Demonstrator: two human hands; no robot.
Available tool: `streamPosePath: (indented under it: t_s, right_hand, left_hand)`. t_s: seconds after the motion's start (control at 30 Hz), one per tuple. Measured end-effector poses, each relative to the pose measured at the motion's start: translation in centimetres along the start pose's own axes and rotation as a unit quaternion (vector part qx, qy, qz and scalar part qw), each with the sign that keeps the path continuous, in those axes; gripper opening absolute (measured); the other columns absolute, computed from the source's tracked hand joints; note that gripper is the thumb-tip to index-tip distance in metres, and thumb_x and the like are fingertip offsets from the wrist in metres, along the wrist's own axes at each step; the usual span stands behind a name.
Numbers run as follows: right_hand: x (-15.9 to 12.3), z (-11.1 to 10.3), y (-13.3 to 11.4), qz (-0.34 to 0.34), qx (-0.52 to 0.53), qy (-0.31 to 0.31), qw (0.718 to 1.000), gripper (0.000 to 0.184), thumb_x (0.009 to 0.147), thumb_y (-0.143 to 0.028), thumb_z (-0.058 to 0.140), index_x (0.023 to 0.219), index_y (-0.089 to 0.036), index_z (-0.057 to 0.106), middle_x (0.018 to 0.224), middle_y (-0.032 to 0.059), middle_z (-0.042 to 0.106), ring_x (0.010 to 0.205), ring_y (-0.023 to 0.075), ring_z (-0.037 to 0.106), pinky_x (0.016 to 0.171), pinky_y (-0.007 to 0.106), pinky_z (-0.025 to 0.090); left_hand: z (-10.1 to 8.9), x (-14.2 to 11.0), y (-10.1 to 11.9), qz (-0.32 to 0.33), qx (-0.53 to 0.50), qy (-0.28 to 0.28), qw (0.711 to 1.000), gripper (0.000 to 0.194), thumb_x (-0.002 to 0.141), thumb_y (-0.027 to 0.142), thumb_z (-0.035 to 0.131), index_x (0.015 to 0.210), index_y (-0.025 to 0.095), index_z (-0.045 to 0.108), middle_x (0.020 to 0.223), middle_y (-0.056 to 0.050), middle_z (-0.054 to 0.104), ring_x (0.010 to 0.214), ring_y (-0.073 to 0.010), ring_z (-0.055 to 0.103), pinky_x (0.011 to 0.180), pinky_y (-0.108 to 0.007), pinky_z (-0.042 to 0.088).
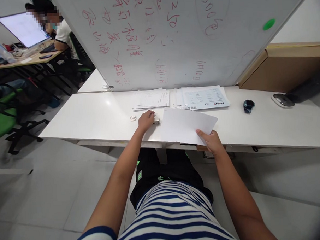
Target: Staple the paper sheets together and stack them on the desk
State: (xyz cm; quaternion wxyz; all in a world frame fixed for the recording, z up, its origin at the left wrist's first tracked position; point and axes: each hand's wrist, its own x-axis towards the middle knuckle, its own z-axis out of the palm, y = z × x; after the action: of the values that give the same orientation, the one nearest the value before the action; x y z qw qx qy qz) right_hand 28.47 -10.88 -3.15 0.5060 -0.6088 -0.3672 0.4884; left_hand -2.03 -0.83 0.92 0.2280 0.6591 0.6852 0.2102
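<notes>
My right hand (210, 140) pinches the near corner of a blank white sheet of paper (185, 124), which is lifted slightly over the white table (96, 117). My left hand (146, 120) is closed over a small silver stapler (156, 120) lying on the table at the sheet's left edge. A small round white object (133, 118) rests just left of that hand. Behind the hands lie two stacks of printed forms, one on the left (151, 99) and one on the right (204, 97).
A whiteboard (177, 34) with red writing stands along the table's far edge. A dark blue watch-like object (248, 105) and a grey device (282, 100) lie to the right, near a cardboard box (287, 66). At the far left, another person sits at a desk with a monitor (23, 28); green chairs (2, 119) stand nearby.
</notes>
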Motion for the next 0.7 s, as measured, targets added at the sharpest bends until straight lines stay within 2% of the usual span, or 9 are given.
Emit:
streamPosePath:
  t_s: [0.2,0.7]
  right_hand:
    - [0.09,0.3,0.1,-0.004,-0.027,-0.002,1.0,0.055,0.06,-0.049,0.079,0.098,-0.012,0.068,0.097,0.0107,0.072,0.088,0.0239,0.066,0.077,0.034,0.053]
    - [-0.11,0.33,-0.31,-0.001,-0.036,-0.004,0.999,0.052,0.061,-0.049,0.078,0.098,-0.013,0.068,0.101,0.0111,0.071,0.091,0.025,0.066,0.078,0.034,0.054]
  left_hand:
    - [0.11,-0.01,-0.06,0.005,0.003,0.008,1.0,0.03,0.087,0.029,0.038,0.107,0.032,0.06,0.113,0.003,0.066,0.102,-0.0207,0.059,0.083,-0.033,0.046]
    - [0.09,-0.12,0.17,0.002,0.005,0.008,1.0,0.03,0.087,0.029,0.038,0.107,0.031,0.06,0.112,0.003,0.066,0.102,-0.0211,0.059,0.082,-0.032,0.046]
